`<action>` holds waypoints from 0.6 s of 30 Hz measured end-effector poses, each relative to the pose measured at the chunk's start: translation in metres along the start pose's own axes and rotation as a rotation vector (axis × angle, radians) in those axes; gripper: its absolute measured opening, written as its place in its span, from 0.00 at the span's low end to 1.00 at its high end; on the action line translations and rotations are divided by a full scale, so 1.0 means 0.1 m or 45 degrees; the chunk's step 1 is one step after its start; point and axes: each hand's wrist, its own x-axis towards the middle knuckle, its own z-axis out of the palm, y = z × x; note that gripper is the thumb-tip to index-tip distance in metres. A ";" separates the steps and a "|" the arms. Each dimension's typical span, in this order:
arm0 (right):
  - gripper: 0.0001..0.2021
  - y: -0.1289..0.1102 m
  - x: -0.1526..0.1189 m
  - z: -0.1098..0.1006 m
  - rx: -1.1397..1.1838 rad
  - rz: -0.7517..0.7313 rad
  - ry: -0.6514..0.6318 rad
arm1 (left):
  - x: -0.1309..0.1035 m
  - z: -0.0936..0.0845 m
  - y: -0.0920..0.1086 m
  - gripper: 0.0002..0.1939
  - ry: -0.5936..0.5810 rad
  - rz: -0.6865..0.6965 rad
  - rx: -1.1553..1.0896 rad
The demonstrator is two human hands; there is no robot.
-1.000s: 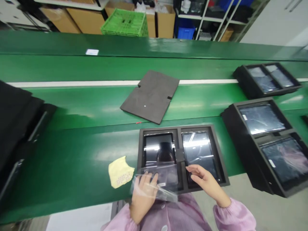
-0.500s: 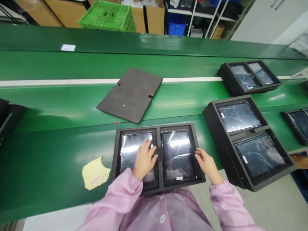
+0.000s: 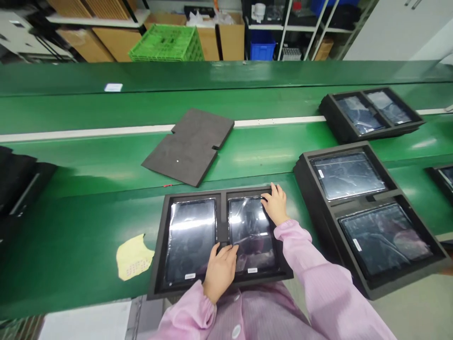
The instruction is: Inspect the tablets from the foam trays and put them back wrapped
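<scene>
A black foam tray (image 3: 222,194) lies in front of me, holding a left screen panel (image 3: 191,236) and a right screen panel (image 3: 249,231), both under glossy film. My left hand (image 3: 221,270) rests at the lower middle of the tray, its fingers spread over the divider and the lower left edge of the right panel. My right hand (image 3: 275,203) is at the tray's upper right corner, fingers apart, touching near the right panel's top corner. Neither hand holds anything. Small white labels show at the bottom of both panels.
Behind the tray lies a flat dark foam sheet (image 3: 191,146). Stacked foam trays with screens stand at the right (image 3: 368,203) and back right (image 3: 371,113). A torn yellow paper (image 3: 133,257) lies left; dark foam pieces (image 3: 17,184) sit far left.
My left hand has moved off the left panel, down and right to the divider. My right hand has moved from the right side up to the tray's top right corner. The view has shifted slightly.
</scene>
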 end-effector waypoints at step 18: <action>0.04 -0.07 -0.39 -0.35 0.227 -0.328 -0.186 | 0.05 0.11 -0.04 0.28 0.015 -0.542 -0.550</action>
